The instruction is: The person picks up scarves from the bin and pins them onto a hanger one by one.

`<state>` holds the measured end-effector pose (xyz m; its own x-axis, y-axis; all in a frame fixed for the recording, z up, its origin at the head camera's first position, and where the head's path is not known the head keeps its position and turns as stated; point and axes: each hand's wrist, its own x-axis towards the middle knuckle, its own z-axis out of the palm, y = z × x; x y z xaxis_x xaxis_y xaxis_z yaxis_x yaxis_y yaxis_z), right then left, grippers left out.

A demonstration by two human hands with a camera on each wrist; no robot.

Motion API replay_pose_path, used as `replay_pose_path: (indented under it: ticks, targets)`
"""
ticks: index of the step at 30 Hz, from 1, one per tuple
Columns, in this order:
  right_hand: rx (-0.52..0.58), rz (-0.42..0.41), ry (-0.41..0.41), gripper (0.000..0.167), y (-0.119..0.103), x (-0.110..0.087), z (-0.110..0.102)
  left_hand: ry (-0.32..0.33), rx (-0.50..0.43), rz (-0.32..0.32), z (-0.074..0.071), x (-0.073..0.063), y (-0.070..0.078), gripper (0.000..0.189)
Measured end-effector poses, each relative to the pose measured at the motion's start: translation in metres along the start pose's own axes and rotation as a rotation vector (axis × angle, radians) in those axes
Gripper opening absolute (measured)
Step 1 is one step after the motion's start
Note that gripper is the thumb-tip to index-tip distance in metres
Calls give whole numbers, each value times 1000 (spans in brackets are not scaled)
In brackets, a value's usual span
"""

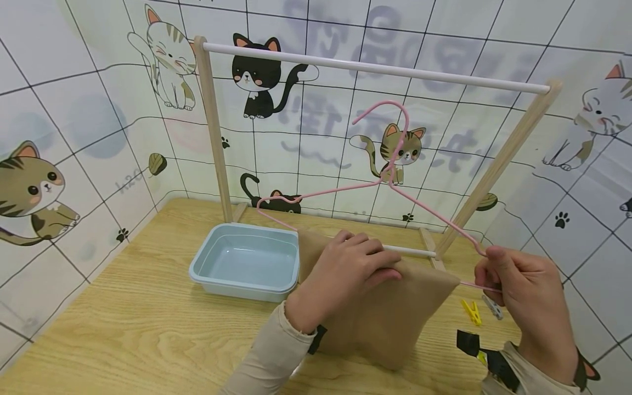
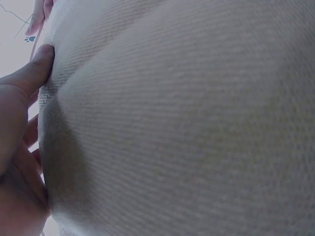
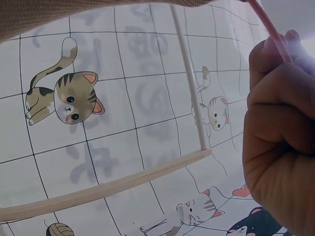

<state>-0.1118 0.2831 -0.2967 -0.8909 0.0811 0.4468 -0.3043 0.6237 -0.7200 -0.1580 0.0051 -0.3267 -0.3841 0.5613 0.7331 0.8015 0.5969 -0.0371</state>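
With right hand (image 1: 525,291) clamped on the corner of the pink hanger (image 1: 340,190) at 4 o'clock, and left hand (image 1: 350,260) gripping the brown cloth (image 1: 380,323) draped over the lower bar (image 1: 479,286) at 5 o'clock, better to spread the folds evenly.

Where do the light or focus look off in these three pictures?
Head view: fairly even light, with the hanger clearly outlined; left wrist view: the cloth fills most of the frame, dull grey though brown in the head view, and the upper left corner is washed out; right wrist view: the right hand is dark against glare at upper right.
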Motion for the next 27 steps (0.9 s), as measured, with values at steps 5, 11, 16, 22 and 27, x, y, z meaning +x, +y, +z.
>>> replay_pose_path:
  ticks: [5,11,16,22,27]
  targets:
    - [7,-3,10,47,1,0,-1,-2,-1,-3,-1,0,-2,22]
    - [-4,-12,32,48,0,0,-1,-8,-13,-3,-2,-1,-3,23]
    - [4,-6,58,51,4,-1,-4,57,-86,-2,-20,-2,-10,26]
    - [-1,24,97,49,11,-1,-11,227,-180,-26,-61,-12,-31,28]
    - [-12,15,98,50,14,-1,-12,268,-172,-96,-88,-27,-49,37]
